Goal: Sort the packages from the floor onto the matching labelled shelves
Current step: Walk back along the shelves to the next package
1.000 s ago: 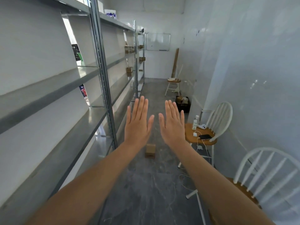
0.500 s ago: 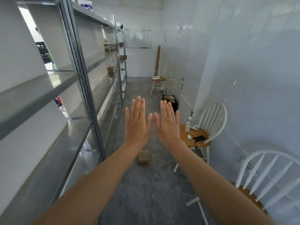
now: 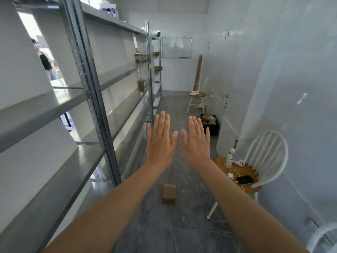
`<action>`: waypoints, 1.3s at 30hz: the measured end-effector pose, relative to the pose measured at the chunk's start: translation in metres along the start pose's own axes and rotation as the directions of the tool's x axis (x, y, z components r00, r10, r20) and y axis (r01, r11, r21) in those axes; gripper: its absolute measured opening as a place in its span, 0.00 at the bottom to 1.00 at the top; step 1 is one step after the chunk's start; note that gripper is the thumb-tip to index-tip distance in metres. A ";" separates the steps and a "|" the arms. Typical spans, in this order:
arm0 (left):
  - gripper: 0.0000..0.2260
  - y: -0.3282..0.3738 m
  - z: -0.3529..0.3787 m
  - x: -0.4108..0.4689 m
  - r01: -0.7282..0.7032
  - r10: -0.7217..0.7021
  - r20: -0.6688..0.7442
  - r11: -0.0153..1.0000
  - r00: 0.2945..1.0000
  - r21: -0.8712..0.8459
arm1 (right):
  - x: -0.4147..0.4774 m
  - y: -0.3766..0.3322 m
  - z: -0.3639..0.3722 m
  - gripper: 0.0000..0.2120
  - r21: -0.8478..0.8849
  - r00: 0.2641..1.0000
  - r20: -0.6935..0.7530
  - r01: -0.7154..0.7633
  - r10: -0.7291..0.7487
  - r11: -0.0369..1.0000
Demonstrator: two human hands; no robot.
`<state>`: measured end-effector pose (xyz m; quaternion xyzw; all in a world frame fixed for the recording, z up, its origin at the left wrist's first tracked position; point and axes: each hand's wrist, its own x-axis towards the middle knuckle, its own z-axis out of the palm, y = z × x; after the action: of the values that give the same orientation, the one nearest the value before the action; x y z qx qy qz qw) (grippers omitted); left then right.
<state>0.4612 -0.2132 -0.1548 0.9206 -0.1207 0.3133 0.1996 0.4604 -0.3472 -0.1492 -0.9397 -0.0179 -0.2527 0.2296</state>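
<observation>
A small brown cardboard package [image 3: 169, 194] stands on the grey floor between my forearms. My left hand [image 3: 160, 141] and my right hand [image 3: 197, 141] are held out flat in front of me, backs up, fingers spread, holding nothing. Both hover well above and beyond the package. A black crate [image 3: 209, 123] with more cardboard packages sits on the floor by the right wall. The grey metal shelving [image 3: 102, 110] runs along the left wall. Small brown packages [image 3: 140, 58] sit on its far shelves; another package [image 3: 141, 85] lies one level lower.
A white chair [image 3: 266, 152] with a round wooden seat holds a bottle, a phone and a charger; its cable trails on the floor. A second white chair [image 3: 321, 236] is at the bottom right. A wooden stool [image 3: 197, 97] and a whiteboard stand at the far end.
My hands have drawn slightly apart and stay flat and empty. The view has shifted, so the package sits lower between my arms.
</observation>
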 end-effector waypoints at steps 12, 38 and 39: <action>0.29 -0.018 0.087 0.078 0.064 -0.065 0.019 0.995 0.998 0.078 | 0.093 0.068 0.063 0.29 0.071 0.997 0.080 0.012 -0.018 0.997; 0.28 -0.221 0.226 0.273 -0.002 0.000 0.137 1.000 0.991 0.012 | 0.309 0.016 0.266 0.29 0.021 0.992 0.117 -0.047 0.044 0.999; 0.28 -0.228 0.232 0.275 0.004 -0.005 0.150 1.000 0.989 0.008 | 0.312 0.016 0.275 0.29 0.018 0.991 0.127 -0.051 0.048 0.999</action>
<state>0.8763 -0.1401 -0.2171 0.9425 -0.1322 0.2433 0.1870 0.8630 -0.2658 -0.2156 -0.9515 -0.0117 -0.1866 0.2444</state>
